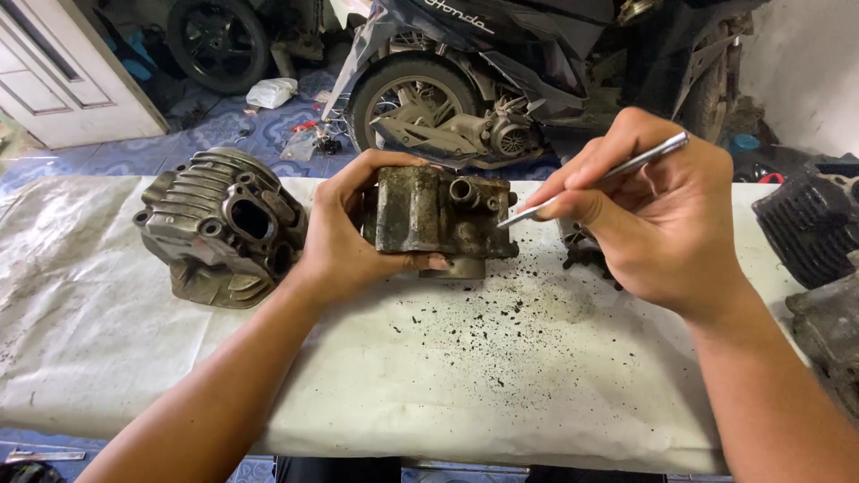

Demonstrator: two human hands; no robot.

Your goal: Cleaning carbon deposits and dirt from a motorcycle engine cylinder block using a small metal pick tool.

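1. The left hand (344, 234) clamps a grimy metal engine block (443, 219), thumb along its lower edge and fingers curled over the top, holding it tilted just above a white cloth (465, 376) spread over the workbench.
2. The right hand (649, 210) pinches a slim silver scraper (595, 179) pen-fashion, fingers closed tight on the shaft, its tip touching the block's right-hand face beside a round port.
3. Both forearms reach in from the lower corners of the view, wrists bent inward toward the block.
4. The block is dull brown-grey, crusted with dirt, with a short cylindrical sleeve showing beneath it.
5. Black flecks of debris (501, 313) lie scattered on the cloth below and to the right of the block.
6. A finned grey cylinder head (219, 228) sits on the cloth just left of the left hand, apart from it.
7. A black finned part (810, 224) rests at the cloth's right edge, well apart from the block.
8. Bare cloth lies open toward the near edge; a motorbike's rear wheel (412, 103) stands beyond the bench.
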